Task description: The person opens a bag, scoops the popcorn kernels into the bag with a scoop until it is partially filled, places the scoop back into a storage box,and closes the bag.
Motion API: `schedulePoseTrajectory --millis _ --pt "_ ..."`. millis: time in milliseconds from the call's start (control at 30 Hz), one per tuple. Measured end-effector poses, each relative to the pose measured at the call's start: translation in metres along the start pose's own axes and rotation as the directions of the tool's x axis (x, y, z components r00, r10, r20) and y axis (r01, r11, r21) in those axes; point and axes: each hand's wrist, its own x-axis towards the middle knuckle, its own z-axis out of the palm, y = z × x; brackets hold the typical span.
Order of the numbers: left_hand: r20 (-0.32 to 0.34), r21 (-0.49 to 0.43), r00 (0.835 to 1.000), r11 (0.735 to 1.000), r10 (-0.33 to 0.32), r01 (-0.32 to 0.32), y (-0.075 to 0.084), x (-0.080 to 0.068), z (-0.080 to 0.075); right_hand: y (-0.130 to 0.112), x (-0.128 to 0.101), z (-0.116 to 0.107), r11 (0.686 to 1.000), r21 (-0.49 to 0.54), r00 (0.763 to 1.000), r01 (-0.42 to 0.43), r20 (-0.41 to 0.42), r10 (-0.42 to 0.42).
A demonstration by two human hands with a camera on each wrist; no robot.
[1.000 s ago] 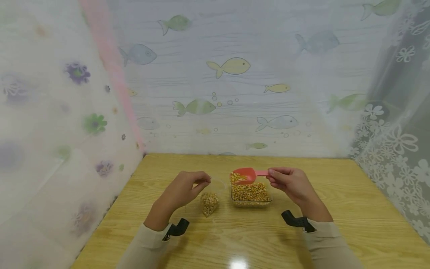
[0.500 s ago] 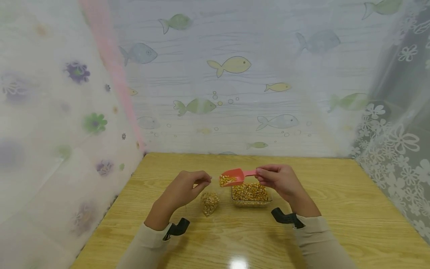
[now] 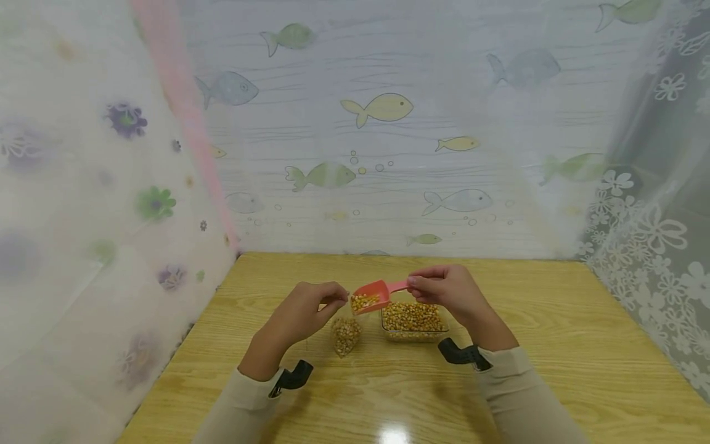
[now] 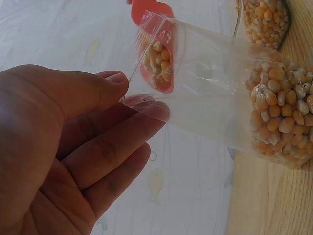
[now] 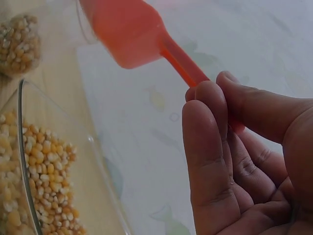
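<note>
Red scoop (image 3: 370, 295) moved to bag (image 3: 346, 330) mouth; right hand (image 3: 444, 291) grips handle, left hand (image 3: 310, 311) pinches bag.

Head view high, facing down; wrist views close; all share scoop (image 3: 373, 294).

Fish-print curtain (image 3: 383, 123) hangs behind a glossy wooden table (image 3: 554, 345).

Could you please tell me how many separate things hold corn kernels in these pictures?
3: the clear bag pinched by the left hand, the red scoop in the right hand, and the clear container on the table.
</note>
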Motion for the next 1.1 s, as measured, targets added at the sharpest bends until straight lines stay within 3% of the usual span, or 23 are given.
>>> schedulePoseTrajectory --millis 200,600,933,1100 --pt "0.025 -0.004 0.999 0.999 -0.038 0.038 0.001 0.001 0.0 -0.006 0.005 0.007 0.997 -0.074 1.0 -0.002 -0.007 0.002" --pt "0.027 -0.023 0.999 0.999 -0.032 0.033 -0.001 0.001 0.001 -0.027 0.01 0.023 0.972 -0.235 1.0 -0.006 -0.01 0.004" --pt "0.001 -0.029 1.0 1.0 0.005 -0.005 -0.002 0.001 0.001 -0.055 0.014 0.045 0.921 -0.385 0.998 0.062 0.042 -0.049" --pt "-0.024 -0.026 0.999 0.999 0.033 -0.034 -0.003 0.002 0.001 -0.07 0.012 0.057 0.867 -0.489 0.995 0.098 0.059 -0.079"
